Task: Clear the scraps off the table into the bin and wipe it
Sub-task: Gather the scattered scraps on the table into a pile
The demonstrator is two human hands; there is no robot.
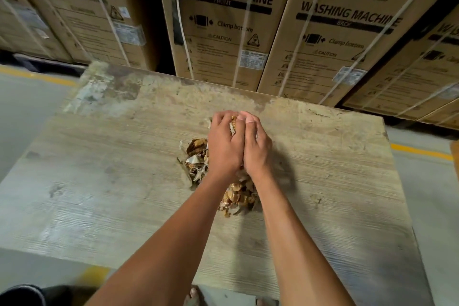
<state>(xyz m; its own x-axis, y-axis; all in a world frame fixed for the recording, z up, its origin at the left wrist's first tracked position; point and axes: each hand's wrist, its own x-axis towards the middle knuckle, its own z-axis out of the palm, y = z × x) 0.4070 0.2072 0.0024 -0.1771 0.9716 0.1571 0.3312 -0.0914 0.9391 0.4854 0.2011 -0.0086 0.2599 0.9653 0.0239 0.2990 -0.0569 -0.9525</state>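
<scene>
Both forearms reach forward over the worn, pale wooden tabletop [99, 181]. The left hand [224, 146] and right hand [255, 149] press side by side, fingers curled down around a heap of brown and white torn paper scraps [196, 159] at the tabletop's middle (much of it hidden beneath them). Beyond stand strapped cardboard washing-machine boxes [223, 22].

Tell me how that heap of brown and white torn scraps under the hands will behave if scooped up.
The heap of brown and white torn scraps looks thin and crumpled, so probably light and floppy. It is loose pieces, so bits will likely spill between the left hand and right hand. Stray flakes may stay behind on the worn wooden table.
</scene>
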